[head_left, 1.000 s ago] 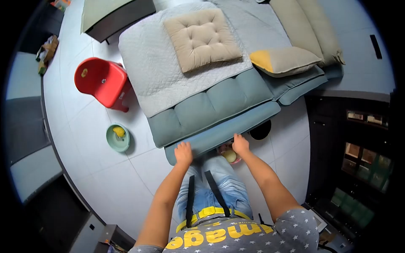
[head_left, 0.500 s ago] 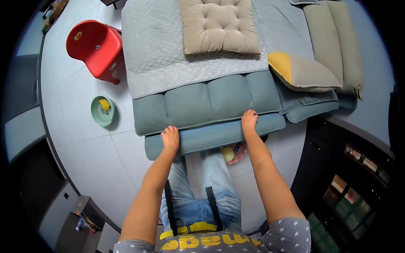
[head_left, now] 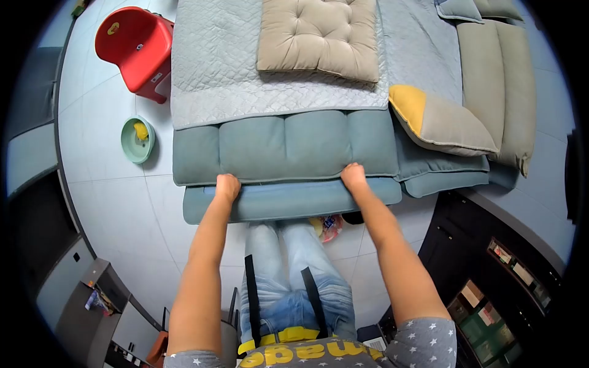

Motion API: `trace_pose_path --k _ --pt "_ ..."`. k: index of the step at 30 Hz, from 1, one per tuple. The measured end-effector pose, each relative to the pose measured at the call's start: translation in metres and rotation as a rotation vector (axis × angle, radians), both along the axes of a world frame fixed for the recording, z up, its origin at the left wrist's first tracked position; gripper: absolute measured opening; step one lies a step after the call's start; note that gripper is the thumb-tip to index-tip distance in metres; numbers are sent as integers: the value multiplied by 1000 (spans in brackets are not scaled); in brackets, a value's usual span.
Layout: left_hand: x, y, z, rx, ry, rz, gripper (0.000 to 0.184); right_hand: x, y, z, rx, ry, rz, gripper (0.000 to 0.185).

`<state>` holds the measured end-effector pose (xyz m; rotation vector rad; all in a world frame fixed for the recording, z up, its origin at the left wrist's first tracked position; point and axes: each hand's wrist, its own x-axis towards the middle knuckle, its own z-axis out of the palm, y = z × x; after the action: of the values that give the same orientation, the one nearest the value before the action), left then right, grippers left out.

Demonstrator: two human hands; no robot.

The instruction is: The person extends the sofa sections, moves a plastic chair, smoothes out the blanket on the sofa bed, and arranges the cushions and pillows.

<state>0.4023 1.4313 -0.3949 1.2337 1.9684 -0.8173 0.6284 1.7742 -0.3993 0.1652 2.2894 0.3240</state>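
A green tufted sofa cushion point(head_left: 316, 146) runs along the near side of the sofa. My left hand point(head_left: 227, 186) is closed on its front edge toward the left, fingers curled over and partly hidden. Farther right, my right hand point(head_left: 354, 175) grips the same edge in a similar way. Below the cushion lies the sofa's green front section point(head_left: 288, 202), with a narrow bluish gap between the two. A pale grey quilted cover point(head_left: 227, 80) meets the cushion's far edge.
A beige tufted seat pad point(head_left: 319, 40) and a yellow-and-beige pillow point(head_left: 451, 126) lie on the sofa. On the left floor stand a red chair point(head_left: 138, 52) and a green basin point(head_left: 127, 145) with a yellow cloth. Dark cabinets point(head_left: 454, 236) are at right.
Both hands have gone from resting at the cushion's front edge to fingers curled tightly on it. The hands and cushion sit slightly farther left in view.
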Motion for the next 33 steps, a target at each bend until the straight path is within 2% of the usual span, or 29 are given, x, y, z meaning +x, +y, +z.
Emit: trace_pose_path --k 1,4,14,21,23,26,31,33 --pt "-4 -1 9 -6 -2 5 17 4 6 1 -117 56 -24 19" --pt "-18 1 35 53 -113 -122 14 1 19 34 -121 57 79 14" --pt "-28 13 132 68 -99 -178 11 -10 26 114 -88 -59 155 15" --pt "-16 2 147 92 -123 -240 12 -2 17 144 -123 -44 199 14" --pt "-19 1 157 70 -207 -210 11 -11 13 164 -167 -154 262 15" --pt "-21 -13 173 79 -268 -226 13 -2 7 167 -209 -126 231 15" --pt "19 -38 151 30 -340 -284 16 27 -12 162 -259 -211 254 15" --pt "14 -38 131 112 -264 -113 16 18 -5 159 -266 -214 166 15"
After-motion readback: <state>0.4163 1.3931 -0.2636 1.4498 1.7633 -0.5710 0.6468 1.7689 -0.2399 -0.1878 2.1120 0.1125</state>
